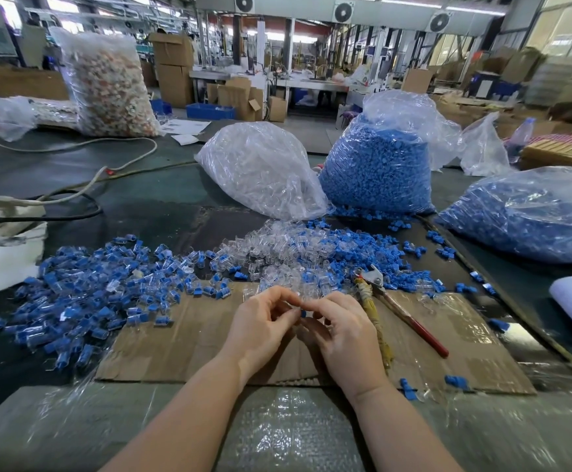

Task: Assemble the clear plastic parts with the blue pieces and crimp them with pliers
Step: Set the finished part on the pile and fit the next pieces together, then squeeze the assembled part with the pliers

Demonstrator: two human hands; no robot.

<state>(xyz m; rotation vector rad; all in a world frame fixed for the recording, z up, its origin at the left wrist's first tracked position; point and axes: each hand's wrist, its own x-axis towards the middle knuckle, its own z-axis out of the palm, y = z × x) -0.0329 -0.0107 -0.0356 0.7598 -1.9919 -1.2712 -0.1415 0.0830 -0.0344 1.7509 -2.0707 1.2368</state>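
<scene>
Dark green tabletop [162, 185] in a factory hall; cartons and workbenches behind, fans overhead. Flattened cardboard [189, 338] lies under the work area, bubble wrap [277, 434] at the near edge. Left hand [260, 330] and right hand [341, 335] meet over the cardboard, fingers curled, pinching a small blue piece [303, 313] together; a clear part between them is too blurred to confirm. Pliers [393, 303], red and tape-wrapped handles, lie just right of the hands. Assembled pile [83, 294] on the left, loose clear parts [271, 253] and blue pieces [356, 250] ahead. Bags: clear [260, 168], blue [376, 172], another blue [530, 212]. No readable writing.
</scene>
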